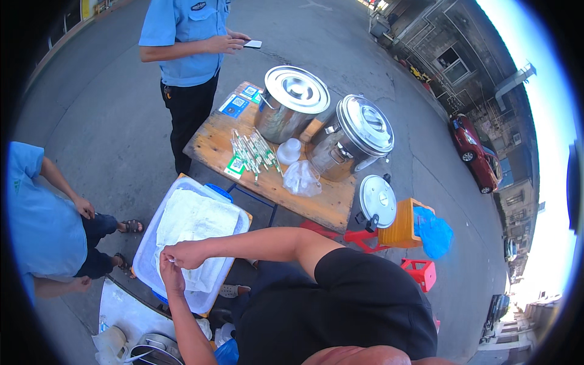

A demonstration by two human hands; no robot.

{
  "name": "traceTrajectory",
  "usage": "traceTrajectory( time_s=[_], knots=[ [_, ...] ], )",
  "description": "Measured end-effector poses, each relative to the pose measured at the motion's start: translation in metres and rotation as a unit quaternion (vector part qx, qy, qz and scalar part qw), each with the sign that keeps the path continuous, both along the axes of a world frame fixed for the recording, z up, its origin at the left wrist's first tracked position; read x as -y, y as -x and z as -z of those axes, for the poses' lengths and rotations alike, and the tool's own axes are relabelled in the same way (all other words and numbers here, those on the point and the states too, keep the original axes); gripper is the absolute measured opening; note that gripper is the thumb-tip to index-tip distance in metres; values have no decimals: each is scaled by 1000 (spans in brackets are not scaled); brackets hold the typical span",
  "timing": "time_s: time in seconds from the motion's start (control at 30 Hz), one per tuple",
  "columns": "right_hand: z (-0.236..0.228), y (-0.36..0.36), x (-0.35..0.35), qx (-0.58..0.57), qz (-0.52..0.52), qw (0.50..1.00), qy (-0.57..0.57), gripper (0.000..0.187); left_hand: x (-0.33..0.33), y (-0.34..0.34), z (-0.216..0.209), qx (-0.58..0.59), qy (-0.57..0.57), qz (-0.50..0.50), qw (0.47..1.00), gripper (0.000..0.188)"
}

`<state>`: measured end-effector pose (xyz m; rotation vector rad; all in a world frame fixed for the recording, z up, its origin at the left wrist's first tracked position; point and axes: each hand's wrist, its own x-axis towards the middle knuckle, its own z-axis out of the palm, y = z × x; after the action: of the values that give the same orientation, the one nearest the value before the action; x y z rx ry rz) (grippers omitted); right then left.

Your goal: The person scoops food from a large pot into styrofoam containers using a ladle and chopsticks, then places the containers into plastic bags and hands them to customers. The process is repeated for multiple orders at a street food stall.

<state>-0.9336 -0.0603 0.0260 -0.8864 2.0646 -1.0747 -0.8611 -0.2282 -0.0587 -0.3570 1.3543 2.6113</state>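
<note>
My right hand (187,254) and my left hand (172,277) meet above a large white plastic tub (143,263). Both have their fingers closed in a pinch. A small whitish bit (173,260) shows between the fingertips, too small to name. Under the hands, a white cloth (193,214) lies spread inside the tub, rumpled and covering much of it. My right arm reaches across from the right, and the left forearm comes up from below.
Beyond the tub, a wooden table (210,143) bears two lidded steel pots (286,115), wrapped straws (252,152), plastic bowls (289,151) and a clear bag (301,179). One person (185,42) holds a phone; another person (48,213) stands left. A pressure cooker (377,201) and red stool (420,275) are right.
</note>
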Motion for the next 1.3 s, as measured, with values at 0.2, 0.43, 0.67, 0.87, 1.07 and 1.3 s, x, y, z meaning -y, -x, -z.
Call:
traceTrajectory(
  time_s=[0.2,0.43,0.67,0.87,1.07,1.3],
  knots=[
    [-43,15,-54,-83,158,983,-34,30,-51,21,-40,-15,-10,-7,1000,21],
    [-64,89,-128,-75,-32,989,-123,27,-107,109,-64,-64,-8,67,996,16],
    [-85,188,-199,256,175,948,75,32,-138,154,-81,-142,277,28,950,28],
    [-47,245,-239,220,269,938,-1,29,-114,37,-10,51,205,4,977,27],
    [21,318,-252,129,306,939,-85,30,-123,-125,26,228,168,-86,955,26],
    [134,368,-314,132,329,932,-70,15,-138,-253,1,285,139,-218,923,25]
  ],
)
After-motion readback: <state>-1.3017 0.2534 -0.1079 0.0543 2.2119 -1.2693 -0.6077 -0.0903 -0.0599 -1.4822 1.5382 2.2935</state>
